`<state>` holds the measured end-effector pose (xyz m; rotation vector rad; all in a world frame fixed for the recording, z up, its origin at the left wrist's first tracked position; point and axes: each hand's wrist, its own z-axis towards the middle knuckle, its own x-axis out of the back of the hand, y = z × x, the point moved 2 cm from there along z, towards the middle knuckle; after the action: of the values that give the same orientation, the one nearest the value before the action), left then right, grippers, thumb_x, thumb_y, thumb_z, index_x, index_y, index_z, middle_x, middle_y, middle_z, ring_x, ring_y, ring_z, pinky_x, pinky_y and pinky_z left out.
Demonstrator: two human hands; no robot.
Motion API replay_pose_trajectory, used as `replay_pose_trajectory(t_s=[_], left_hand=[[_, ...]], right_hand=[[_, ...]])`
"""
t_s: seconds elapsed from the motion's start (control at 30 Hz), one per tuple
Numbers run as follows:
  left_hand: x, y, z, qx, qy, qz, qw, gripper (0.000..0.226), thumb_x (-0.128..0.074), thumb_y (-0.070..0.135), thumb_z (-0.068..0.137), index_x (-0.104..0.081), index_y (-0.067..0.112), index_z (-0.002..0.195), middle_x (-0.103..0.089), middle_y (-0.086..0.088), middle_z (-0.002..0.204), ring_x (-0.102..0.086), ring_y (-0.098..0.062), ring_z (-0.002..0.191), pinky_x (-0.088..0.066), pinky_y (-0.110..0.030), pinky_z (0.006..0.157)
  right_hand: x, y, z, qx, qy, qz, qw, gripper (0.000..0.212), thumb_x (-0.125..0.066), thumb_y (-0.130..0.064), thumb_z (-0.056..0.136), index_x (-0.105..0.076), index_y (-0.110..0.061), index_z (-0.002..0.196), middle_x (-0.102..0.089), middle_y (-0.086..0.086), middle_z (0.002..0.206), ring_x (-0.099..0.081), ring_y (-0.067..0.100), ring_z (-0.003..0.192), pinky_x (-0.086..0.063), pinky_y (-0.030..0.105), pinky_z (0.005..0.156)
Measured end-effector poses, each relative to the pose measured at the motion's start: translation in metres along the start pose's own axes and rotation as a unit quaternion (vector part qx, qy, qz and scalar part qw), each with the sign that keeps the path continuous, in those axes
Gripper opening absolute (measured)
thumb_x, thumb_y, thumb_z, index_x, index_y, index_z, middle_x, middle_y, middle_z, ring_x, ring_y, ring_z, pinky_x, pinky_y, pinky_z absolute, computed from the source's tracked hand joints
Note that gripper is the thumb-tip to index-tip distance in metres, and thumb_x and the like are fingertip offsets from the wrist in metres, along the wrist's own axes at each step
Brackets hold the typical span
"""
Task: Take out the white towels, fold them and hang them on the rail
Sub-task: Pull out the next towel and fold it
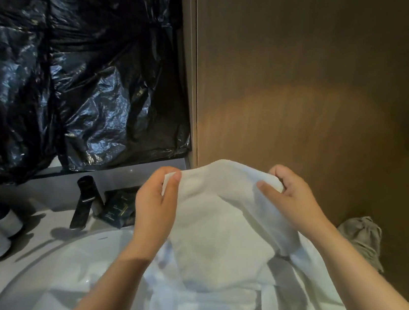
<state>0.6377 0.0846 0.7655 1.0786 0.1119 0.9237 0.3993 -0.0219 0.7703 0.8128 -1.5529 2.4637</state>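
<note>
Closest in, the lower end of a white towel (220, 232) spreads in loose, overlapping layers over the right side of the white sink (47, 290). It is plain, soft and creased. The left hand (153, 207) pinches one upper corner between thumb and curled fingers, and the right hand (293, 195) grips the other corner the same way. The top edge runs left to right between the hands, humped in the middle. The long axis drops from there toward the camera. A black tap (83, 203) stands at the worktop's back edge.
</note>
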Motion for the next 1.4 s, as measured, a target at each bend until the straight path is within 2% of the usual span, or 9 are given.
replay_pose_trajectory(t_s=[0.27,0.4,0.53,0.7,0.8,0.93,1.03,1.2,1.4], left_hand=[[0.032,0.036,0.089,-0.05,0.054,0.032,0.997,0.015,-0.05,0.025,0.099,-0.061,0.033,0.091,-0.06,0.016,0.073,-0.055,0.011,0.073,-0.035,-0.008,0.056],[0.047,0.057,0.129,-0.064,0.127,0.052,0.989,0.016,-0.049,0.022,0.099,-0.065,0.022,0.099,-0.056,0.015,0.071,-0.05,0.004,0.065,-0.032,-0.014,0.055],[0.066,0.068,0.151,-0.059,0.186,0.04,0.98,0.016,-0.047,0.02,0.098,-0.062,0.021,0.096,-0.054,0.012,0.066,-0.049,0.0,0.061,-0.032,-0.02,0.05],[0.061,0.069,0.143,-0.083,0.156,0.072,0.982,0.014,-0.045,0.018,0.1,-0.058,0.022,0.094,-0.051,0.007,0.059,-0.045,-0.006,0.049,-0.026,-0.022,0.045],[0.062,0.069,0.145,-0.072,0.164,0.071,0.981,0.015,-0.045,0.015,0.099,-0.059,0.017,0.098,-0.054,0.011,0.073,-0.049,-0.002,0.064,-0.03,-0.019,0.052],[0.065,0.069,0.146,-0.067,0.17,0.081,0.98,0.016,-0.046,0.015,0.099,-0.062,0.013,0.1,-0.058,-0.002,0.092,-0.05,-0.015,0.08,-0.032,-0.024,0.062],[0.063,0.078,0.14,-0.072,0.16,0.064,0.982,0.015,-0.049,0.017,0.098,-0.064,0.017,0.097,-0.062,0.002,0.085,-0.053,-0.012,0.076,-0.033,-0.024,0.061],[0.046,0.108,0.125,-0.088,0.106,-0.016,0.99,0.003,-0.063,0.028,0.09,-0.065,0.029,0.09,-0.065,0.015,0.081,-0.058,0.004,0.077,-0.039,-0.009,0.056],[0.03,0.131,0.118,-0.136,-0.02,-0.046,0.989,0.03,-0.069,0.037,0.085,-0.061,0.047,0.112,-0.059,0.027,0.113,-0.048,0.02,0.106,-0.034,0.004,0.08]], right_hand=[[0.059,-0.05,0.059,0.109,0.034,-0.086,0.99,0.03,-0.077,-0.033,0.08,-0.052,-0.022,0.068,-0.056,-0.006,0.066,-0.045,0.008,0.054,-0.033,0.018,0.048],[0.082,-0.076,0.089,0.122,0.081,-0.133,0.98,0.037,-0.076,-0.047,0.077,-0.053,-0.021,0.064,-0.056,-0.008,0.065,-0.052,0.013,0.062,-0.038,0.029,0.049],[0.103,-0.07,0.091,0.099,0.119,-0.113,0.981,0.035,-0.073,-0.045,0.08,-0.055,-0.02,0.064,-0.058,-0.008,0.061,-0.053,0.008,0.057,-0.035,0.022,0.048],[0.102,-0.083,0.1,0.131,0.146,-0.061,0.979,0.027,-0.069,-0.039,0.086,-0.061,-0.021,0.068,-0.061,-0.008,0.068,-0.057,0.01,0.065,-0.041,0.022,0.053],[0.101,-0.092,0.106,0.155,0.164,-0.066,0.972,0.019,-0.066,-0.035,0.09,-0.066,-0.027,0.073,-0.064,-0.014,0.072,-0.061,0.007,0.074,-0.047,0.022,0.059],[0.104,-0.096,0.113,0.151,0.204,-0.089,0.963,0.018,-0.065,-0.036,0.09,-0.067,-0.029,0.075,-0.064,-0.017,0.071,-0.062,0.005,0.075,-0.05,0.026,0.057],[0.101,-0.107,0.113,0.171,0.211,-0.096,0.957,0.019,-0.065,-0.036,0.09,-0.066,-0.03,0.072,-0.064,-0.017,0.07,-0.061,0.004,0.071,-0.042,0.018,0.053],[0.085,-0.136,0.109,0.216,0.143,-0.068,0.963,0.016,-0.067,-0.03,0.089,-0.068,-0.027,0.074,-0.066,-0.009,0.07,-0.063,0.011,0.07,-0.049,0.031,0.06],[0.071,-0.168,0.097,0.256,0.032,0.026,0.966,0.016,-0.07,-0.015,0.089,-0.071,-0.023,0.075,-0.067,-0.013,0.07,-0.058,-0.001,0.067,-0.04,0.009,0.062]])
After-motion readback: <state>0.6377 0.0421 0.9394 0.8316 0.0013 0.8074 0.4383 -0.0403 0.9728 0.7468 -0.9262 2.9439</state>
